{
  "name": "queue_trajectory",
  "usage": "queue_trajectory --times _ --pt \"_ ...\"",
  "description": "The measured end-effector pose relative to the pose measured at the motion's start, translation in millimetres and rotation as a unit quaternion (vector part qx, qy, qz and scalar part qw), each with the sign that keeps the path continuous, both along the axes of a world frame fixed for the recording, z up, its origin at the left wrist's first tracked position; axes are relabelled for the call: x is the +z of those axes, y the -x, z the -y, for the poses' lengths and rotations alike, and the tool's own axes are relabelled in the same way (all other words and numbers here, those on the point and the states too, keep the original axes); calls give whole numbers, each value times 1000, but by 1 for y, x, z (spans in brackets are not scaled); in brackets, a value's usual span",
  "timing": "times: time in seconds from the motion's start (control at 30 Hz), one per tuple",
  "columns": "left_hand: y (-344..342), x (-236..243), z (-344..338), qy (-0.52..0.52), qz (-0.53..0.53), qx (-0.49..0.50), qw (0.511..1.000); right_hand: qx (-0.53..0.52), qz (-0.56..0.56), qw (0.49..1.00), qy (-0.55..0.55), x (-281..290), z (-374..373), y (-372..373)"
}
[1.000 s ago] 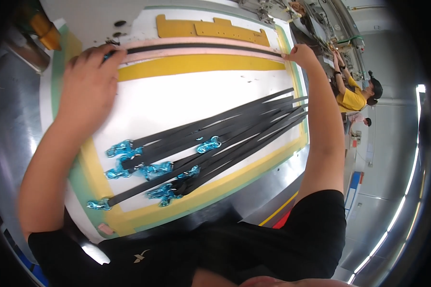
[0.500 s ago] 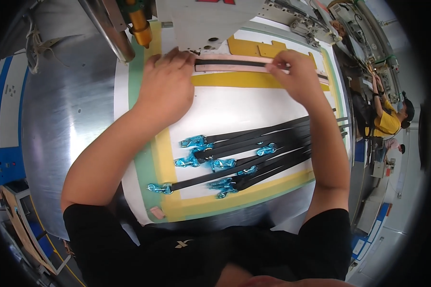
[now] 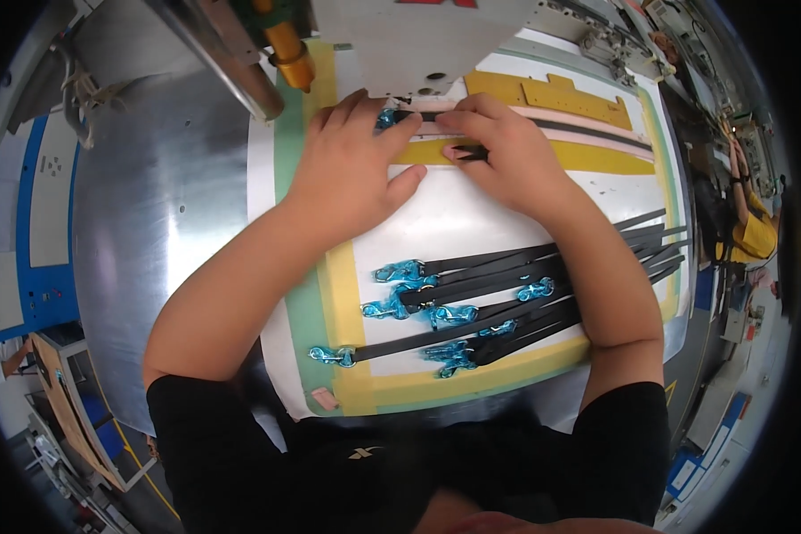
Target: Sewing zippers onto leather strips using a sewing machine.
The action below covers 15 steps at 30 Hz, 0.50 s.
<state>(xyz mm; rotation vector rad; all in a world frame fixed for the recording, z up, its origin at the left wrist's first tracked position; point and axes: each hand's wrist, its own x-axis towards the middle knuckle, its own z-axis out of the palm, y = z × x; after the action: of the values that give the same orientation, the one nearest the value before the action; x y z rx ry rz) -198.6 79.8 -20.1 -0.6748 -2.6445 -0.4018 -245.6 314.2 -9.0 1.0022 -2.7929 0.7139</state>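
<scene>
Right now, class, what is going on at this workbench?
A person presses both hands onto a thin black strap with a shiny blue clip on its end, laid on a white board edged in yellow tape just under a grey machine head. The left hand lies flat over the clip end; the right hand pinches the strap beside it. More black straps with blue clips lie in a loose pile nearer the person.

Factory sewing floor: industrial machine head (image 3: 400, 44), steel worktable (image 3: 160, 222), co-worker (image 3: 752, 227) at neighbouring station.
</scene>
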Motion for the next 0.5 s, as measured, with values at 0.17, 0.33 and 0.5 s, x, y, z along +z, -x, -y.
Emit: queue_trajectory --times 0.17,0.33,0.5 --pt "21 -9 17 -96 149 -62 982 8 -22 1000 -13 -5 -1 2" --pt "20 1 20 -92 171 -59 979 -1 -29 999 -15 -7 0 2" --pt "-1 7 6 51 62 -18 997 4 -19 1000 -16 -7 3 1"
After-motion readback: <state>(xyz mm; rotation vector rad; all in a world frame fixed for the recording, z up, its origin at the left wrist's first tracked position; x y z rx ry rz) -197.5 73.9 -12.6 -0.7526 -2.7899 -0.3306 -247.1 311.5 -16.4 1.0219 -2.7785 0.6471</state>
